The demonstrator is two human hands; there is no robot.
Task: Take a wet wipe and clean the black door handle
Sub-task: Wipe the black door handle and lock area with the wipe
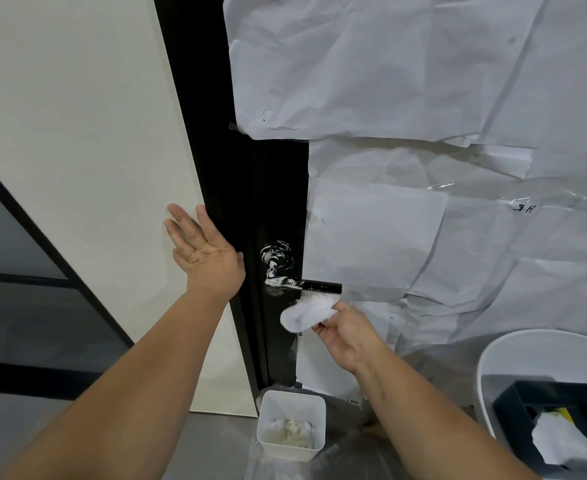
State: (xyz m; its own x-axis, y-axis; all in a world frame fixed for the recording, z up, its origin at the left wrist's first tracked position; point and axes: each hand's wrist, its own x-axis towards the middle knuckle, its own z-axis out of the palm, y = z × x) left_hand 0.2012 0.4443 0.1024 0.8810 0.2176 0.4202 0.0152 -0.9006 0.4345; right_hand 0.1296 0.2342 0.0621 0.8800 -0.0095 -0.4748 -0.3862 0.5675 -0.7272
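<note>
Two hands frame the black door handle point(306, 284). Left hand point(205, 252), fingers spread, lies flat on the wall panel point(77, 133) left of the handle. Right hand point(345, 332) pinches a soiled wet wipe point(306, 311) just below the handle's lever; white residue coats the handle's base.

Even, soft indoor light fills the frame, with no hard shadows; its source lies out of sight, perhaps overhead. The white paper sheets point(406, 98) at upper right read bright but not blown out, and a strip of clear tape point(441, 186) catches a small glare. The black door point(271, 188) swallows detail. Wide-angle distortion bends straight lines toward the edges. Focus is fairly sharp throughout.
</note>
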